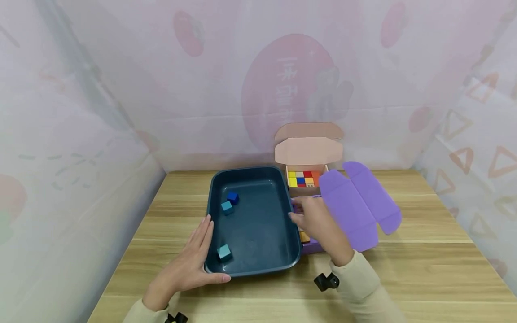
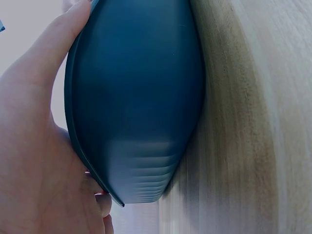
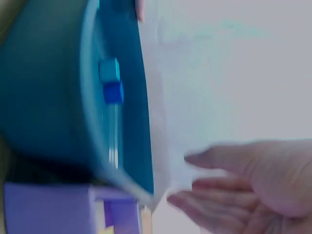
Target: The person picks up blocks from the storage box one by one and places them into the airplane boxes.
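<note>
My left hand (image 1: 189, 259) rests against the near left corner of a dark teal tray (image 1: 258, 224), fingers along its left rim and thumb at the front rim. A dark blue cube (image 1: 233, 197) and a light blue cube (image 1: 227, 207) sit together at the tray's left side; a turquoise cube (image 1: 224, 252) lies near the front left corner. Above a purple box (image 1: 313, 247), beside the tray's right rim, hovers my right hand (image 1: 317, 220). The right wrist view shows its thumb and fingers apart, with nothing between them. It covers much of the purple box's contents.
Behind the purple box stands an open pink box (image 1: 304, 190) with several coloured blocks (image 1: 300, 180). The purple lid (image 1: 353, 211) spreads out to the right over the wooden table (image 1: 420, 269). A printed cloth (image 1: 218, 89) hangs at the back and sides.
</note>
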`<state>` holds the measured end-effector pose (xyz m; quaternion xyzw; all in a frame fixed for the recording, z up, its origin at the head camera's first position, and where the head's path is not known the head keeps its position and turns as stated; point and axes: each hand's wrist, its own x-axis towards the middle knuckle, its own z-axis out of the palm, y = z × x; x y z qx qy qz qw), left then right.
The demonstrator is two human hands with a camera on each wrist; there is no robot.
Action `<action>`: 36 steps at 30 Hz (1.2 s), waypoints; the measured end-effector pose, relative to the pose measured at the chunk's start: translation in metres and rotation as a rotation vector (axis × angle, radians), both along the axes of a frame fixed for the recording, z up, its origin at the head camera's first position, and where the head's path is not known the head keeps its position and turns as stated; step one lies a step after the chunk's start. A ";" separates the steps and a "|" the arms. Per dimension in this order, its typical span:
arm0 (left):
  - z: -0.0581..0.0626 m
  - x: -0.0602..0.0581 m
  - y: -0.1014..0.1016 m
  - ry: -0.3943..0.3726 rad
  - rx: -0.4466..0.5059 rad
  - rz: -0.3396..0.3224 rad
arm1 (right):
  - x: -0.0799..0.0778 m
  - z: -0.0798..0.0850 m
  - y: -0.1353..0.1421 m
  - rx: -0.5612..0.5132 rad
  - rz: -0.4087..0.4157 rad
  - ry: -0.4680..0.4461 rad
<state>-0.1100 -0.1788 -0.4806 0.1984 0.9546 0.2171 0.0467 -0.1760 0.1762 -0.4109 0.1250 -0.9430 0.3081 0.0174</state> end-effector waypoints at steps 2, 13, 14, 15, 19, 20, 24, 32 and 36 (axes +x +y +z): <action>0.000 -0.001 0.000 0.009 -0.006 -0.005 | 0.000 0.004 -0.012 -0.008 0.103 -0.012; 0.002 -0.002 -0.002 0.026 -0.029 -0.025 | 0.004 -0.005 -0.087 0.102 0.481 -0.120; 0.002 -0.002 -0.002 0.024 -0.030 -0.024 | 0.004 -0.008 -0.093 0.114 0.502 -0.120; 0.002 -0.002 -0.002 0.021 -0.030 -0.023 | 0.005 -0.011 -0.099 0.125 0.521 -0.118; 0.001 -0.003 -0.001 0.016 -0.013 -0.029 | 0.006 -0.023 -0.118 0.155 0.571 -0.110; 0.001 -0.004 -0.001 0.016 -0.010 -0.032 | 0.005 -0.025 -0.121 0.161 0.574 -0.111; 0.000 -0.005 -0.001 0.015 0.001 -0.040 | 0.004 -0.032 -0.131 0.179 0.570 -0.108; 0.000 -0.005 -0.002 -0.008 0.003 -0.023 | 0.001 -0.045 -0.142 0.210 0.556 -0.112; -0.001 -0.004 -0.002 0.007 0.007 -0.029 | 0.002 -0.050 -0.146 0.227 0.565 -0.103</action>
